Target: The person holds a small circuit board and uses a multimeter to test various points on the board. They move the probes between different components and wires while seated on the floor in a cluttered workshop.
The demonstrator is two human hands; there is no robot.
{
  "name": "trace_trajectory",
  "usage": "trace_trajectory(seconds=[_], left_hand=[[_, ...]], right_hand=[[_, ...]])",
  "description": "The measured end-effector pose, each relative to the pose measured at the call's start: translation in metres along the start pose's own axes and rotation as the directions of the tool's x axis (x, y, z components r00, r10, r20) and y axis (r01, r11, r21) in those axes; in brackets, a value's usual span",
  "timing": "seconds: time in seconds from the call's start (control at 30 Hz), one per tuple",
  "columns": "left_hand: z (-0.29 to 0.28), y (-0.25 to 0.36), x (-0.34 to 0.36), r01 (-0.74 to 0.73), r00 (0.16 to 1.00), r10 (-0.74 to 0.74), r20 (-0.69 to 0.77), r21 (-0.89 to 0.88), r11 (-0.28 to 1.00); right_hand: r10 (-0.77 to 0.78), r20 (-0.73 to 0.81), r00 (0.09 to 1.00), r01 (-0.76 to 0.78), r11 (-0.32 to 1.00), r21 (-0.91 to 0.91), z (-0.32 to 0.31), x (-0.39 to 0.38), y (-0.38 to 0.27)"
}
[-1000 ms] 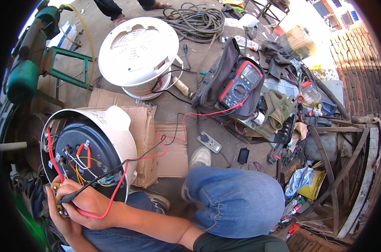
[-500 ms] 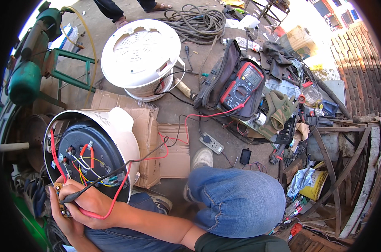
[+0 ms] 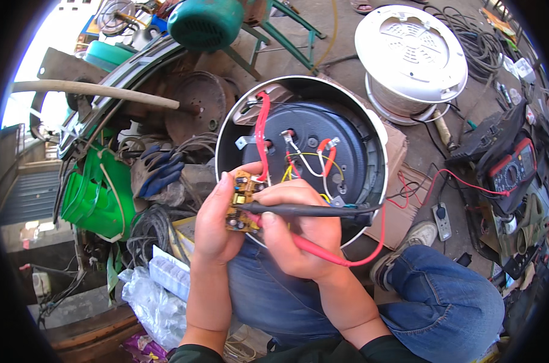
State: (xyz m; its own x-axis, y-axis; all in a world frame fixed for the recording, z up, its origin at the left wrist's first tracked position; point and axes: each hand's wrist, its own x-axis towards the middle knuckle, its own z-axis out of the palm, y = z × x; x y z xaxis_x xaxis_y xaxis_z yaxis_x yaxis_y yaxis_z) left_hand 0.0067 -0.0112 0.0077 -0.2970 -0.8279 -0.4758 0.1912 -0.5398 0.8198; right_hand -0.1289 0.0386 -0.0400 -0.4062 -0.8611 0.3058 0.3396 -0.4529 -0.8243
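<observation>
My left hand [image 3: 212, 224] grips a small yellow-brown circuit board [image 3: 241, 195] by its edge, tilted toward me. Two multimeter probes are pinched in my right hand [image 3: 307, 233]: a black probe [image 3: 304, 210] lying across the fingers and a red probe [image 3: 316, 249] below it. The black tip reaches the board's face; whether both tips touch it I cannot tell. Behind my hands lies an upturned round white appliance housing [image 3: 380, 130] with a dark base [image 3: 323, 136] inside. Red, white and yellow wires run over this base, and thick red wires [image 3: 261, 130] lead down to the board.
A red-and-grey multimeter [image 3: 511, 172] sits in its case at the right. Beyond the housing stands a white round appliance part [image 3: 401, 66]. To the left are a green container [image 3: 93, 196], blue-grey gloves [image 3: 159, 172] and a clear plastic bag [image 3: 153, 299]. A power strip [image 3: 442, 221] lies near my shoe.
The view has swung left, so the housing and my hands appear nearer the middle. The board, earlier mostly covered by my right hand, shows more. Board and probes stay held.
</observation>
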Motion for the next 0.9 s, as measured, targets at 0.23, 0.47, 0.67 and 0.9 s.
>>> trace_trajectory(seconds=[0.23,0.47,0.67,0.9], left_hand=[[-0.007,-0.004,-0.008,-0.120,0.982,0.124,0.142,-0.033,0.992],[-0.003,-0.008,-0.008,-0.147,0.967,0.152,0.206,-0.042,0.988],[-0.007,-0.007,-0.008,-0.167,0.971,0.161,0.175,0.016,0.986],[-0.006,-0.008,-0.009,-0.175,0.971,0.170,0.170,0.016,0.984]], right_hand=[[0.226,-0.178,0.958,-0.187,0.960,0.209,0.004,-0.023,-0.023],[0.193,-0.113,0.975,-0.181,0.978,0.107,0.003,-0.036,-0.016],[0.201,-0.143,0.969,-0.177,0.970,0.165,0.008,-0.034,-0.015],[0.293,-0.151,0.944,-0.246,0.932,0.266,0.008,-0.032,-0.015]])
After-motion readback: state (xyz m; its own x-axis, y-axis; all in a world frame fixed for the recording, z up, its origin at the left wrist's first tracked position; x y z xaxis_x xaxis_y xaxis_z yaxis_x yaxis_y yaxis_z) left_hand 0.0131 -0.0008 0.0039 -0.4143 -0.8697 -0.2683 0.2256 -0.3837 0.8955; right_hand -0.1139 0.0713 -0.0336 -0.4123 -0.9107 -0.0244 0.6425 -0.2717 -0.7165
